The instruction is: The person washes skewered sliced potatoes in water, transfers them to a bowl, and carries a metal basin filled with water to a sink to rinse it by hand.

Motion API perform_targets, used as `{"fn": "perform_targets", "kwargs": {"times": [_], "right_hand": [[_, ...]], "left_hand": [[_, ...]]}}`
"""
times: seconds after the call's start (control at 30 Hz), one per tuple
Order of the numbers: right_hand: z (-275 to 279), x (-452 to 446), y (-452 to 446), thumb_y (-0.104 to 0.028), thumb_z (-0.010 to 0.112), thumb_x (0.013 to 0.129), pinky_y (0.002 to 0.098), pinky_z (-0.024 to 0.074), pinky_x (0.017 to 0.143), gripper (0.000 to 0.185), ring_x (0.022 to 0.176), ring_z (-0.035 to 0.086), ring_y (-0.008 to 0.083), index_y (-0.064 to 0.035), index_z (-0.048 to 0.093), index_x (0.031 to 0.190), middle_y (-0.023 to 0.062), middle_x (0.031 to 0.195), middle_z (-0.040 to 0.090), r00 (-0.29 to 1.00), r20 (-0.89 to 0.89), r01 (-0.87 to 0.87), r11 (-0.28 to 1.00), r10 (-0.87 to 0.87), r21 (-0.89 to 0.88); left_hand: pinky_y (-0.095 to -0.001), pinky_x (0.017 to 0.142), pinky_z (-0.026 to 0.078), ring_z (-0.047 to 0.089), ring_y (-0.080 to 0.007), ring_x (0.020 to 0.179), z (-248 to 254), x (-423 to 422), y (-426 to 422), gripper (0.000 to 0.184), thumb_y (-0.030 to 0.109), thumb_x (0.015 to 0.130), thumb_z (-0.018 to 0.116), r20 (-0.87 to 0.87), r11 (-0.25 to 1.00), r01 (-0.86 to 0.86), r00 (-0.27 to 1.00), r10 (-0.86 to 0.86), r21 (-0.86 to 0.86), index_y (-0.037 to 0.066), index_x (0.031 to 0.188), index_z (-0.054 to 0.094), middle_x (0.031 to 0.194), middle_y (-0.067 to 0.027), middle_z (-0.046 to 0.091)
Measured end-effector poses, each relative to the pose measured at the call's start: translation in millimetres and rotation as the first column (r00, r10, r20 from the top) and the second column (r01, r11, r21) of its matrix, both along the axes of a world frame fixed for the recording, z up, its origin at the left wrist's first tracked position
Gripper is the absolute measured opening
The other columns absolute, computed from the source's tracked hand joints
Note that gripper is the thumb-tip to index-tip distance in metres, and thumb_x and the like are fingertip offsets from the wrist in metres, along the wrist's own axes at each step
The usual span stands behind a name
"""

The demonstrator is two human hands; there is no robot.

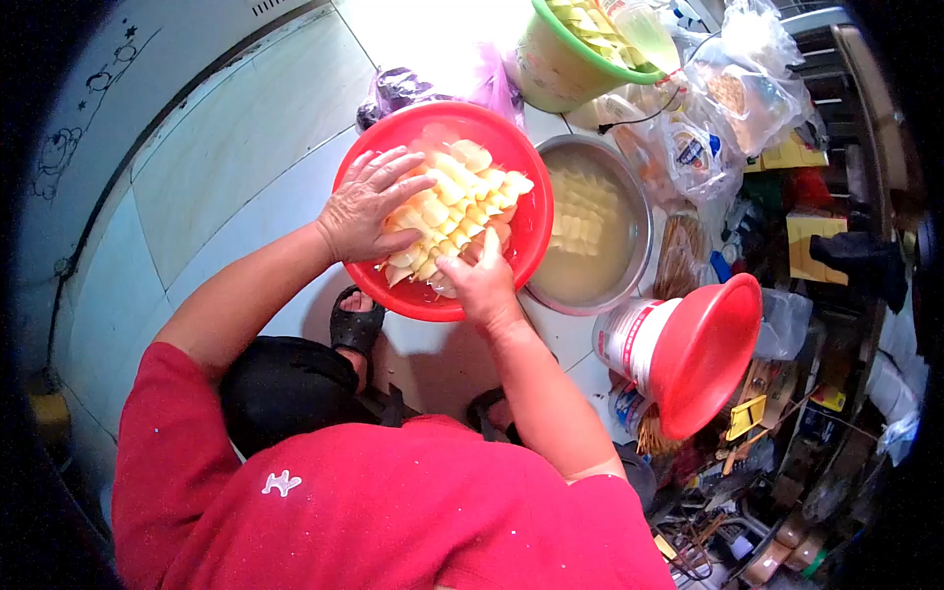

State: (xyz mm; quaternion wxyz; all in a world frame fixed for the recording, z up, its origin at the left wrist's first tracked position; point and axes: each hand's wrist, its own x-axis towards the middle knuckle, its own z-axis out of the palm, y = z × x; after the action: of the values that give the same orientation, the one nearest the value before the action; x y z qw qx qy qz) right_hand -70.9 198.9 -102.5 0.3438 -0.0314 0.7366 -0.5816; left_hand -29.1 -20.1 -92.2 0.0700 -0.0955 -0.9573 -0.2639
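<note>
While the right hand [482, 283] is held at the near edge of the pale yellow pieces [452, 208], its thumb and forefinger parted, it cannot be told whether anything is pinched; the left hand [369, 205] is spread over their left side, presumably so that the rows are steadied; the pieces are contained in a red basin [542, 221], seemingly set for easy reach; beside it, cloudy liquid [582, 280] is held in a metal basin [645, 234]; beyond, a green-rimmed bucket [551, 74] is seen.

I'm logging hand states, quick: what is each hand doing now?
Left hand: open, spread over the pale yellow pieces in the red basin.
Right hand: at those pieces; whether gripping any cannot be told.
</note>
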Motion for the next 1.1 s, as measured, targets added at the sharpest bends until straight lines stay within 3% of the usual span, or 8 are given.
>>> {"fn": "perform_targets", "kwargs": {"times": [0.1,0.17,0.33,0.7,0.83,0.97,1.0,1.1], "right_hand": [[26,10,4,-0.010,0.062,0.076,0.0379,0.0413,0.098,0.075,0.117,0.050,0.0334,0.0105,0.020,0.135,0.0260,0.129,0.045,0.969,-0.236,-0.045,0.990,0.077,0.137],[23,8,3,-0.010,0.059,0.073,0.0410,0.0386,0.100,0.079,0.119,0.047,0.0399,0.0108,0.017,0.136,0.0310,0.130,0.042,0.854,-0.432,-0.085,0.898,0.289,0.433],[21,-10,-5,-0.010,0.058,0.071,0.0466,0.0429,0.092,0.069,0.103,0.055,0.0455,0.0151,0.030,0.128,0.0348,0.107,0.056,0.857,-0.303,-0.200,0.811,0.416,0.550],[14,-16,-3,-0.020,0.067,0.073,0.0448,0.0447,0.091,0.066,0.102,0.058,0.0409,0.0135,0.040,0.123,0.0317,0.105,0.058,0.870,-0.272,-0.215,0.813,0.411,0.540],[29,-19,13,-0.017,0.068,0.076,0.0402,0.0489,0.085,0.052,0.096,0.063,0.0348,0.0053,0.049,0.119,0.0245,0.100,0.063,0.807,-0.498,-0.099,0.903,0.318,0.417],[40,-43,50,-0.006,0.059,0.086,0.0285,0.0525,0.069,0.021,0.078,0.062,0.0122,-0.0037,0.058,0.107,0.0060,0.087,0.066,0.843,-0.467,0.270,0.961,-0.268,-0.063],[14,-54,62,-0.005,0.058,0.086,0.0263,0.0524,0.065,0.023,0.074,0.061,0.0128,-0.0020,0.056,0.108,0.0073,0.090,0.063,0.834,-0.296,0.418,0.883,-0.467,-0.214],[-32,-78,99,-0.008,0.059,0.082,0.0237,0.0486,0.061,0.033,0.071,0.055,0.0118,0.0003,0.051,0.114,0.0086,0.094,0.058,0.652,0.008,0.751,0.645,-0.758,-0.141]], "left_hand": [[-0.0596,0.106,0.021,0.027,-0.0341,0.135,5,-1,11,0.074,0.047,0.071,0.066,-0.010,0.993,0.058,0.998,-0.059,-0.100,0.025,0.137,0.041,0.145,-0.0109,0.032],[-0.0654,0.103,0.019,0.024,-0.0340,0.137,12,-4,27,0.075,0.052,0.073,0.063,0.087,0.957,0.176,0.983,-0.160,-0.232,0.029,0.139,0.038,0.148,-0.0088,0.029],[-0.0676,0.100,0.021,0.019,-0.0347,0.139,6,-9,37,0.073,0.056,0.076,0.058,0.256,0.896,0.254,0.952,-0.166,-0.363,0.033,0.141,0.035,0.152,-0.0054,0.021],[-0.0638,0.104,0.021,0.017,-0.0351,0.140,-4,-15,42,0.069,0.054,0.078,0.057,0.387,0.882,0.295,0.911,-0.143,-0.367,0.030,0.140,0.038,0.151,-0.0066,0.022],[-0.0625,0.105,0.020,0.017,-0.0354,0.140,-1,-18,44,0.072,0.056,0.077,0.057,0.455,0.877,0.304,0.883,-0.113,-0.373,0.030,0.141,0.035,0.150,-0.0089,0.025],[-0.0597,0.108,0.015,0.018,-0.0341,0.139,6,-17,43,0.071,0.056,0.078,0.058,0.452,0.888,0.300,0.884,-0.122,-0.347,0.028,0.140,0.038,0.150,-0.0090,0.026],[-0.0588,0.109,0.013,0.019,-0.0333,0.139,8,-16,41,0.071,0.055,0.078,0.059,0.451,0.909,0.289,0.883,-0.132,-0.300,0.027,0.139,0.038,0.149,-0.0090,0.026],[-0.0574,0.110,0.011,0.020,-0.0321,0.139,24,-10,31,0.070,0.054,0.078,0.061,0.380,0.935,0.248,0.914,-0.140,-0.254,0.026,0.138,0.040,0.148,-0.0093,0.029]]}}
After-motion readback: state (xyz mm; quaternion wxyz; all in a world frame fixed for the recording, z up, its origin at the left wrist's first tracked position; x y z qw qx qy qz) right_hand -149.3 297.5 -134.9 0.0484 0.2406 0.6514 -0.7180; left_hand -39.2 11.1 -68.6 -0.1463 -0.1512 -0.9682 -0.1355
